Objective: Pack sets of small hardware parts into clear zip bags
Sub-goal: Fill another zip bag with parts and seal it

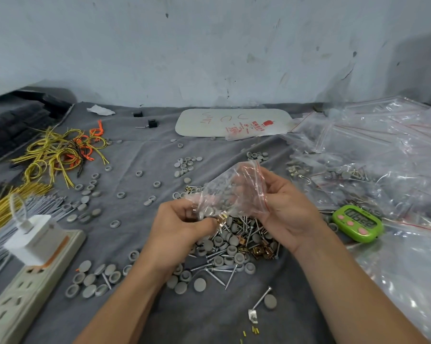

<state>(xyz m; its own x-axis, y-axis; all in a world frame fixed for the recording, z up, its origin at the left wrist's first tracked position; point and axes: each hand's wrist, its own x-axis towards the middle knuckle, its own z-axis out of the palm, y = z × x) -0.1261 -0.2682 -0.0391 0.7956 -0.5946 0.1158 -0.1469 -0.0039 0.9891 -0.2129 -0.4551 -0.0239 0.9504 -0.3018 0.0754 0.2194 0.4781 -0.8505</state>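
Held item: zip bag (234, 187), above bench (135, 234), between both hands, over parts pile (236, 247).
Long axis: lower left to upper right; red zip strip at right end.
Grip, right hand (286, 207): fingers curled, clamped on zip end.
Grip, left hand (182, 224): fingers together, pinching brass clip (222, 217) at bag's lower-left end; inside or outside film, cannot tell.
Nearer pile: left hand.

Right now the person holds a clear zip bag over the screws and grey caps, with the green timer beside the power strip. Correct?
Not quite. In the head view the green timer lies across from the power strip, beside the heap of clear bags; the rest holds.
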